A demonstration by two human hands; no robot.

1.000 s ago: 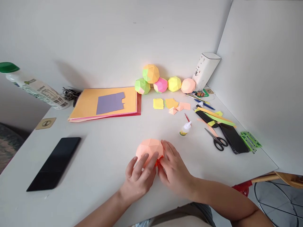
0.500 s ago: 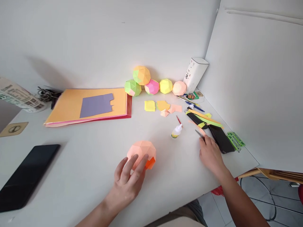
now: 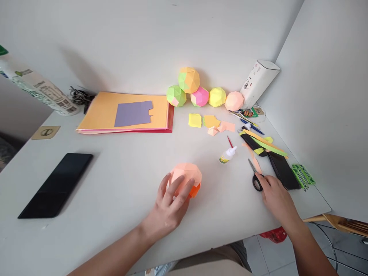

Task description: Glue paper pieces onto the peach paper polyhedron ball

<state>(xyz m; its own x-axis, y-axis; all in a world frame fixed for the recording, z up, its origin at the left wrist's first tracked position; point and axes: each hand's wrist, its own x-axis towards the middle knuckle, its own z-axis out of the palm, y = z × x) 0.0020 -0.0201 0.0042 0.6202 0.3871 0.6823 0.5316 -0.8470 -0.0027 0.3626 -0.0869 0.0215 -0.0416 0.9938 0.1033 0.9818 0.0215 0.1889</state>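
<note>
A peach paper ball [image 3: 186, 176] with an orange patch on its lower right rests on the white table [image 3: 120, 184]. My left hand [image 3: 171, 205] lies against its near side, fingers spread over it. My right hand [image 3: 277, 197] is at the black handles of the scissors [image 3: 255, 174], fingers curled onto them; the blades point away from me on the table. A small glue bottle [image 3: 228, 154] lies between the ball and the scissors.
Several finished paper balls [image 3: 201, 94] line the back wall beside a white box [image 3: 257, 82]. Coloured paper sheets [image 3: 126, 115] lie at back left, paper scraps [image 3: 211, 123] in the middle, a black phone [image 3: 56, 184] at left, another phone [image 3: 283, 168] and pens at right.
My right hand left the peach ball, crossed to the right and came down on the scissors' handles. My left hand stayed on the ball. The camera view shifted.
</note>
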